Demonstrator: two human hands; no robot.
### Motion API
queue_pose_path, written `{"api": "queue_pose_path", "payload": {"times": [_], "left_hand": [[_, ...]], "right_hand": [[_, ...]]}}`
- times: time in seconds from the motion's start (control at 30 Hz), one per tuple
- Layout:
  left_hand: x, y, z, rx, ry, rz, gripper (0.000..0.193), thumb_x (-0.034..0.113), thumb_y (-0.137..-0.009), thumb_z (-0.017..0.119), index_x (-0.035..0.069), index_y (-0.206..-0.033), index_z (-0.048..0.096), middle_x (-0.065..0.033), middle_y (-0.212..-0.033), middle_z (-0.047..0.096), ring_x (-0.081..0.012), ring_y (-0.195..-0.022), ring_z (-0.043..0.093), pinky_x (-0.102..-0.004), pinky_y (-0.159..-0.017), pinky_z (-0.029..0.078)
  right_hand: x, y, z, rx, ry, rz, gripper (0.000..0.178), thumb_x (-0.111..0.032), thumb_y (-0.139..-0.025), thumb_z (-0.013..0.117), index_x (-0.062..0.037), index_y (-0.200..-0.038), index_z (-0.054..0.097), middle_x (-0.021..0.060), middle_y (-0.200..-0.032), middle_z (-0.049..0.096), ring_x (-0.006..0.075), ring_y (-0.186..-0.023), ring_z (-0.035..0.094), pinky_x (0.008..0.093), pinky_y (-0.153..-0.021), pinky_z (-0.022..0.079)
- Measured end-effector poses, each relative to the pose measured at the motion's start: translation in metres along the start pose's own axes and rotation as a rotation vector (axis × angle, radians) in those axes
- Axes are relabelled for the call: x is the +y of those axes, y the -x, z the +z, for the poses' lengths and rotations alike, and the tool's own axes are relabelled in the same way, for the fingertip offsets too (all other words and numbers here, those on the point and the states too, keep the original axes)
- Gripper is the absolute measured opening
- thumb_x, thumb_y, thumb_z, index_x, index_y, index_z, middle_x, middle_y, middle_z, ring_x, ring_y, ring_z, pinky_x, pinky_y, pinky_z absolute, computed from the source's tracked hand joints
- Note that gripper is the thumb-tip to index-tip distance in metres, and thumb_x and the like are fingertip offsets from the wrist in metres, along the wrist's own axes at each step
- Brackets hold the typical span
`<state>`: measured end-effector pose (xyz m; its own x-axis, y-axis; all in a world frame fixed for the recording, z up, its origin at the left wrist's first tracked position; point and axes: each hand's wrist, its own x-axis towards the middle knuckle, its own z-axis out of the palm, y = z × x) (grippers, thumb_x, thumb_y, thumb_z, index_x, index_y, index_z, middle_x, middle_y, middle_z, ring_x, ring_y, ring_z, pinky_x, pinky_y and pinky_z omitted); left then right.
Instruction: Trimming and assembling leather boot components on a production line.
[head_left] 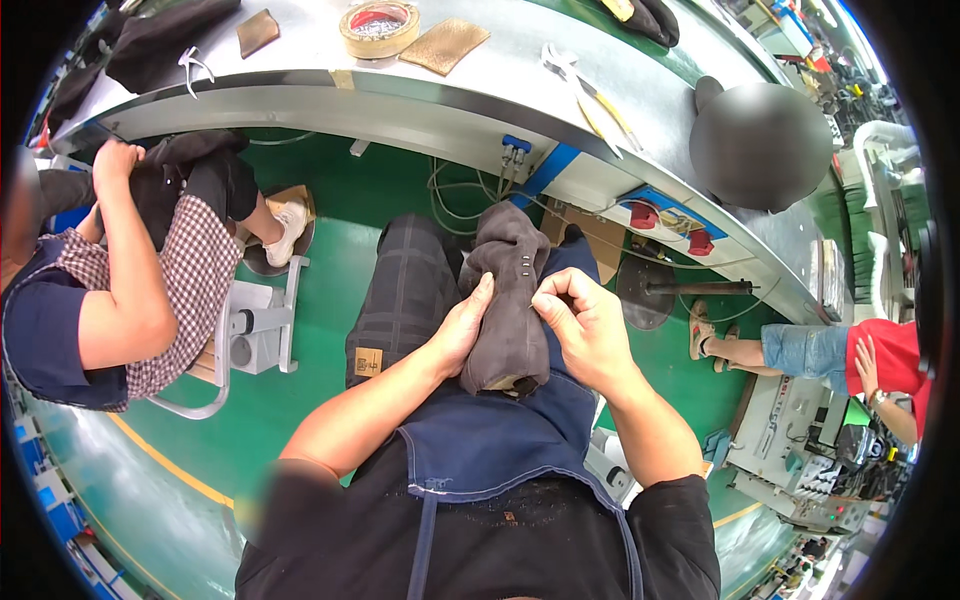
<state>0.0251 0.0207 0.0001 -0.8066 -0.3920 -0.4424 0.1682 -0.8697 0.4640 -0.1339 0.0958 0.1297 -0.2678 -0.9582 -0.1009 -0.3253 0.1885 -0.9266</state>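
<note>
On my lap stands a dark grey boot upper [508, 335] of soft, matte material, with a few small metal eyelets or hooks down its right side. My left hand [463, 325] is closed round the boot's left side, its thumb lying along the surface. At the boot's right side, my right hand [588, 328] is closed in a pinch of thumb and forefinger close to the material. Whatever those fingertips hold is too small to make out. A blue apron [490, 440] covers my lap beneath the boot.
Ahead runs a metal workbench [300, 40] with a tape roll [379, 28], brown abrasive pads [445, 46], yellow-handled pliers [590, 95] and dark pieces. Cables and red sockets [643, 214] sit below its edge. A co-worker [125, 290] sits at left; another person [885, 365] is at right.
</note>
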Motion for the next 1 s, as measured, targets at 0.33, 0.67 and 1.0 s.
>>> {"api": "queue_pose_path", "payload": {"times": [0.33,0.67,1.0], "left_hand": [[0.002,0.001,0.003,0.017,-0.009,0.003,0.071,0.06,-0.111,0.044,0.0,-0.148,0.054,-0.0126,-0.139,0.065,-0.0193,-0.124,0.065,-0.0359,-0.108,0.053],[-0.001,0.0,0.002,0.068,-0.031,-0.057,0.075,0.063,-0.109,0.044,0.0,-0.147,0.055,-0.0135,-0.138,0.065,-0.0207,-0.124,0.065,-0.0359,-0.109,0.052],[0.007,0.004,0.001,0.052,-0.025,-0.01,0.077,0.065,-0.108,0.047,-0.001,-0.146,0.056,-0.0126,-0.139,0.065,-0.0214,-0.124,0.064,-0.0376,-0.11,0.05]], "right_hand": [[-0.005,-0.005,-0.002,-0.007,0.183,-0.112,0.011,-0.005,-0.096,0.074,0.0009,-0.098,0.065,0.0113,-0.088,0.067,0.0214,-0.077,0.065,0.0333,-0.072,0.053],[-0.01,-0.015,-0.002,-0.137,0.496,-0.396,0.013,-0.002,-0.092,0.075,-0.0014,-0.097,0.063,0.0155,-0.091,0.065,0.0343,-0.08,0.067,0.039,-0.072,0.053],[-0.035,-0.107,-0.057,0.364,0.801,-0.567,0.055,-0.025,-0.099,0.072,-0.0015,-0.146,0.055,0.0239,-0.142,0.062,0.0413,-0.135,0.057,0.0471,-0.117,0.041]]}}
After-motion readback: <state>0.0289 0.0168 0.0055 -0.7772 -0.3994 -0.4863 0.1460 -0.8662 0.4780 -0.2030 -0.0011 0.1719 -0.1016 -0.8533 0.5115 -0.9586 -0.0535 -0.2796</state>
